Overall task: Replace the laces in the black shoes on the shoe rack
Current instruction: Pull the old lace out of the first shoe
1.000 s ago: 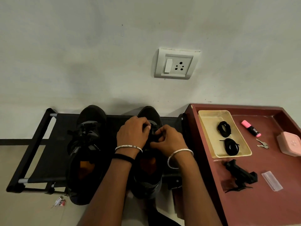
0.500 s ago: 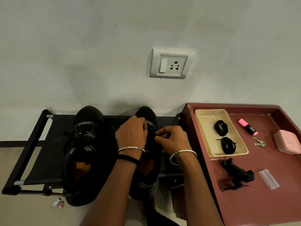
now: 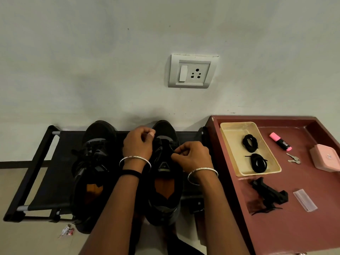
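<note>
Two black shoes stand side by side on a low black shoe rack [image 3: 36,162] against the wall. The left shoe [image 3: 92,172] still has its lace tied. Both hands work over the right shoe [image 3: 165,181]. My left hand [image 3: 138,142] has its fingers curled near the shoe's toe end, pinching the black lace. My right hand [image 3: 191,155] pinches the lace [image 3: 170,148] beside the tongue. Two coiled black laces [image 3: 254,153] lie in a cream tray [image 3: 230,140] to the right.
A maroon table [image 3: 294,227] at the right holds the tray, a pink highlighter [image 3: 280,141], keys [image 3: 293,159], a pink box [image 3: 325,159], a black clip-like object [image 3: 266,195] and a clear plastic strip [image 3: 305,199]. A wall socket [image 3: 191,73] sits above. A wrapper [image 3: 67,231] lies on the floor.
My hands have parted slightly: the left moved up toward the toe end, the right drew toward the right side of the tongue. The view shifted a little.
</note>
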